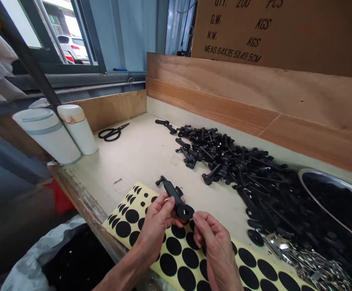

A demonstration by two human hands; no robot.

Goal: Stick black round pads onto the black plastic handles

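My left hand (159, 218) is closed round a black plastic arm part (172, 192), holding it tilted above the sticker sheet. The part has a small ball-ended piece at its far end and a round end with a hole nearest my right hand. My right hand (212, 238) is closed in a pinch, its thumb and forefinger at the edge of that round end; whatever lies between the fingertips is hidden. Beneath both hands lies a yellow sheet of black round stickers (168, 262), with large discs along most of it and smaller ones at the far left.
A big heap of black plastic parts (224, 157) spreads across the right of the table, beside a metal-rimmed bowl (330, 176). Small shiny metal pieces (312, 262) lie at front right. Scissors (112, 132) and two white flasks (79, 131) stand at left. A bag (39, 250) hangs below.
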